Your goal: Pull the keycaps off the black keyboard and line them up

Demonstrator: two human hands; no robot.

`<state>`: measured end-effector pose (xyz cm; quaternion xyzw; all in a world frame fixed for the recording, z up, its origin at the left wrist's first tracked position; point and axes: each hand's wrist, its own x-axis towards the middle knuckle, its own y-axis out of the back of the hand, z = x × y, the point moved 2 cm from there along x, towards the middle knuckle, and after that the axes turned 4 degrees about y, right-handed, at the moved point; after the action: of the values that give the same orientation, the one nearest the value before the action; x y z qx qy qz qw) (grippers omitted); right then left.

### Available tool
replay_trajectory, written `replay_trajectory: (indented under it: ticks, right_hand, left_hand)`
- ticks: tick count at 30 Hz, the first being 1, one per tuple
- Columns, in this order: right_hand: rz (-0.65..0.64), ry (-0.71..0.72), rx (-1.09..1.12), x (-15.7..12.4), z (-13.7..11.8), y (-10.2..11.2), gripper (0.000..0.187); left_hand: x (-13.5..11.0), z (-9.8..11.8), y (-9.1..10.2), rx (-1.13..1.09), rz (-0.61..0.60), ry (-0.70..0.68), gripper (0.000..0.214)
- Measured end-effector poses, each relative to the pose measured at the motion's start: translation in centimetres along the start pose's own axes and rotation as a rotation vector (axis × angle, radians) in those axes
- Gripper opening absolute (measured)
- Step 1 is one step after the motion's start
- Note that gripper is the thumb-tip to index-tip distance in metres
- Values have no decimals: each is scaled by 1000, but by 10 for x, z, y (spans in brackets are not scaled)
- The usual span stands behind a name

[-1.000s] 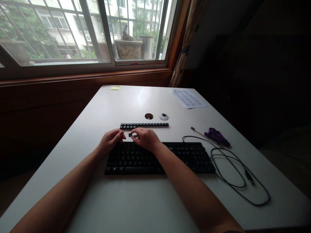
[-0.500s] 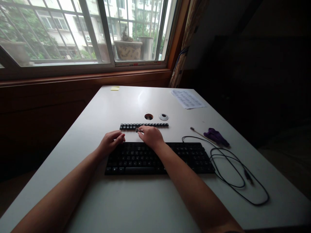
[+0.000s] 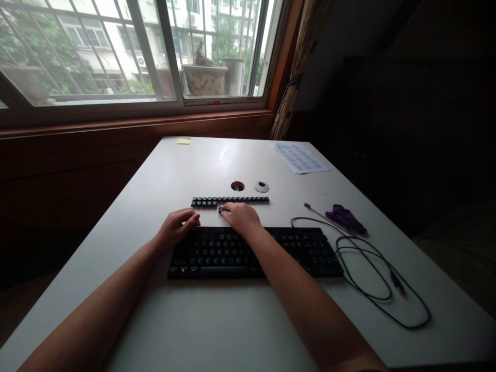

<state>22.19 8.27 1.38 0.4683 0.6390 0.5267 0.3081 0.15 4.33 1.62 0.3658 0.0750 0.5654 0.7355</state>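
My right hand [image 3: 243, 217] reaches over the top edge of the black keyboard [image 3: 225, 271]. Its fingers pinch a small metallic tool [image 3: 223, 208], which looks like a keycap puller. At the tool's tip is a small dark keycap [image 3: 220, 211], beside the laid-out keycaps [image 3: 204, 201]; whether the tool still grips it I cannot tell. Those loose keycaps lie in two rows behind the keyboard, the near row shorter. My left hand [image 3: 177, 226] rests at the keyboard's upper left corner, fingers curled in and thumb against them, with nothing visible in it.
A black cable [image 3: 382, 297] loops on the white table [image 3: 182, 320] at the right. Near it lie a purple cloth [image 3: 344, 217] and a thin stick-like tool [image 3: 321, 213]. Behind the keycaps are a round hole [image 3: 237, 186], its cover [image 3: 261, 186], papers [image 3: 300, 158] and a yellow note [image 3: 183, 140].
My right hand has shifted very slightly, and the metallic tool has tilted at its fingertips, with the dark keycap now showing lower at its tip. My left hand stays put.
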Motion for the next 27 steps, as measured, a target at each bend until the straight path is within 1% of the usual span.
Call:
replay_trajectory:
  ticks: [6, 8, 14, 18, 22, 27]
  right_hand:
    - [122, 25, 38, -3, -3, 5, 27]
    - [137, 52, 45, -5, -4, 6, 27]
    - [101, 86, 35, -7, -6, 8, 27]
    - [104, 93, 16, -8, -6, 8, 29]
    - [99, 80, -8, -7, -6, 9, 28]
    - [46, 59, -19, -6, -8, 10, 31]
  left_hand:
    - [0, 0, 0, 4, 1, -6, 33]
    - [0, 1, 0, 7, 1, -8, 33]
    - [0, 2, 0, 10, 3, -11, 33]
    - [1, 3, 0, 12, 1, -7, 34]
    - [0, 3, 0, 14, -2, -6, 35]
    - [1, 4, 0, 21, 1, -14, 35]
